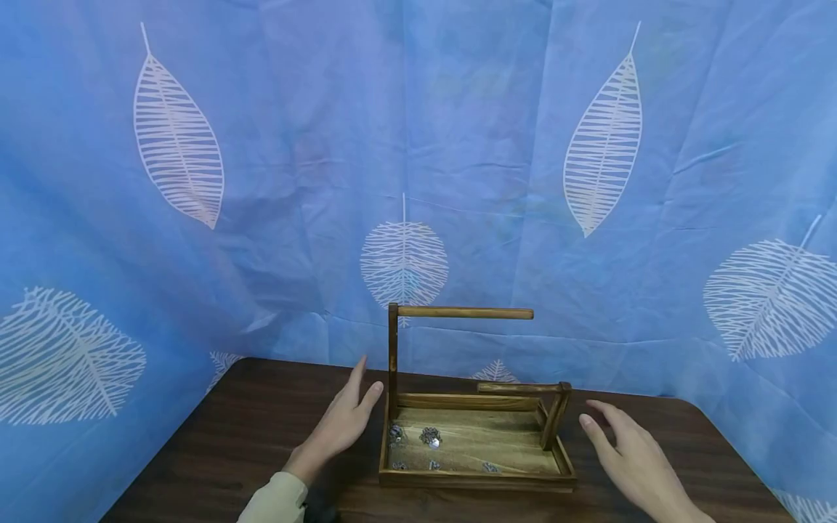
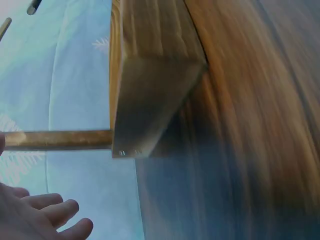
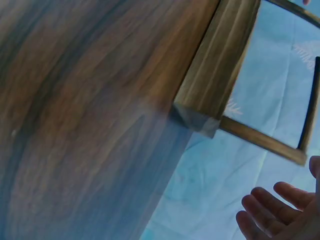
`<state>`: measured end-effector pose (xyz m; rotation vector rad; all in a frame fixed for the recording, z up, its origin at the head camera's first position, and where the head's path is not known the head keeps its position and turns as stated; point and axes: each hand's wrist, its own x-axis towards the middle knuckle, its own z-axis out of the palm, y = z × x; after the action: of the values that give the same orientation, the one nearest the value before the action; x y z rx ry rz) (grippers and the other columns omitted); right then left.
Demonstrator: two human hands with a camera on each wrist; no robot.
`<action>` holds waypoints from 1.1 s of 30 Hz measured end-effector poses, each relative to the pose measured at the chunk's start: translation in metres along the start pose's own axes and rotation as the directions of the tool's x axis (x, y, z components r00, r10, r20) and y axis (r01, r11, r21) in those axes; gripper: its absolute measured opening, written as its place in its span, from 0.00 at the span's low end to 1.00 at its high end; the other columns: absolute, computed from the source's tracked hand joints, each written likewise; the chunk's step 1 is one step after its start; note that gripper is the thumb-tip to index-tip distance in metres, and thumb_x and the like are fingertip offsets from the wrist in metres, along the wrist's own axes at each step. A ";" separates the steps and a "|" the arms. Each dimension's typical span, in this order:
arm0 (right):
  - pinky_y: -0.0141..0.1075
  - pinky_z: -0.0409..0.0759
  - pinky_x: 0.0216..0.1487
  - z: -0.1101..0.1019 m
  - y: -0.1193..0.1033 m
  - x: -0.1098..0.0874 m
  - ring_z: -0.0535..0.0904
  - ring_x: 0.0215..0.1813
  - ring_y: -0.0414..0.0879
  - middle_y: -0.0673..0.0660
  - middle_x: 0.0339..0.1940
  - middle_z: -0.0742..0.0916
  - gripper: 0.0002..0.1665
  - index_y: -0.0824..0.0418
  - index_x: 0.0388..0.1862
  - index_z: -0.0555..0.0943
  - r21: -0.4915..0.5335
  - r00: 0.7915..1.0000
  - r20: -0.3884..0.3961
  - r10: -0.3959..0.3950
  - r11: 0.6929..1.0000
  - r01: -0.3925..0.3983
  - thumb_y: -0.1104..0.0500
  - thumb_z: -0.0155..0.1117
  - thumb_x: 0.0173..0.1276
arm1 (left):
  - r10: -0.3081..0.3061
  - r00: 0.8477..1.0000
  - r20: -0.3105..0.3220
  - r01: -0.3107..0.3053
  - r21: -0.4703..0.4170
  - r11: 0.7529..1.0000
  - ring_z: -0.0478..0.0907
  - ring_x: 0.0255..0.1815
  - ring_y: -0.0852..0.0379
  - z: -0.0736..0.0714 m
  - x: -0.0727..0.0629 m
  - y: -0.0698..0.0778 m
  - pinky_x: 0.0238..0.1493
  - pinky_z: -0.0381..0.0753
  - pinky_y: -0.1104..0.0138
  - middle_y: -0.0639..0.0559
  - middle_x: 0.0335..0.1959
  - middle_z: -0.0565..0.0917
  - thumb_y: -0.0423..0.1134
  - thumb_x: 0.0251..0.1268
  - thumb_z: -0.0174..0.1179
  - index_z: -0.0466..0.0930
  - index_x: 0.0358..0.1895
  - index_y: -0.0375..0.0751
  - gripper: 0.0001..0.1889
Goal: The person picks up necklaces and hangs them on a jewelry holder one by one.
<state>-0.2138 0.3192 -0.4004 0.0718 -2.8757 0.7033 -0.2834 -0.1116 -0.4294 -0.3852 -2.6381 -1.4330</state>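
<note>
Left grip (image 1: 341,421): wide, fingers extended, thumb apart, nothing in it. Just beside the tall post, left of the wooden tray (image 1: 477,479). Right grip (image 1: 637,457): also wide and unloaded, fingers spread, just right of the tray near the short post (image 1: 554,418). Both wrist views: fingers apart from the wood.

Tray sits on the dark wood-grain counter (image 1: 288,414), between the hands. Tall post (image 1: 393,359) at its left end, upper bar (image 1: 467,313) running right. Short post at right end, lower bar (image 1: 516,388) running left. Small metallic clumps (image 1: 430,436) on tray floor, mostly left side and front edge; too small to identify.

Light sleeve (image 1: 275,501) on left arm. Blue cloth (image 1: 458,131) with white leaf prints behind.
</note>
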 end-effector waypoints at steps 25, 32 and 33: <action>0.33 0.72 0.26 0.033 -0.040 -0.004 0.71 0.23 0.36 0.45 0.24 0.80 0.08 0.58 0.43 0.86 0.128 0.985 0.094 -0.144 0.983 0.132 0.57 0.68 0.68 | -0.115 0.986 -0.125 0.050 -0.431 0.901 0.40 0.79 0.30 0.056 0.007 0.024 0.69 0.50 0.32 0.33 0.81 0.42 0.41 0.80 0.49 0.34 0.83 0.47 0.40; 0.33 0.73 0.24 0.043 -0.028 0.004 0.73 0.22 0.34 0.43 0.23 0.81 0.09 0.63 0.41 0.86 0.171 0.944 0.198 -0.266 0.957 0.234 0.58 0.69 0.67 | -0.094 0.990 -0.107 0.038 -0.437 0.899 0.40 0.79 0.29 0.064 0.000 0.027 0.67 0.51 0.30 0.37 0.82 0.40 0.38 0.77 0.53 0.34 0.83 0.51 0.43; 0.33 0.73 0.23 0.044 -0.027 0.006 0.74 0.22 0.34 0.43 0.24 0.82 0.09 0.64 0.41 0.86 0.173 0.937 0.213 -0.277 0.955 0.243 0.59 0.69 0.67 | -0.089 0.990 -0.107 0.034 -0.435 0.900 0.40 0.79 0.29 0.066 -0.001 0.027 0.67 0.51 0.30 0.37 0.82 0.39 0.38 0.77 0.53 0.34 0.83 0.51 0.43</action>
<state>-0.2241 0.2751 -0.4251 0.5834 -2.9448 0.9000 -0.2737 -0.0427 -0.4439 -0.2397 -2.2367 -1.9967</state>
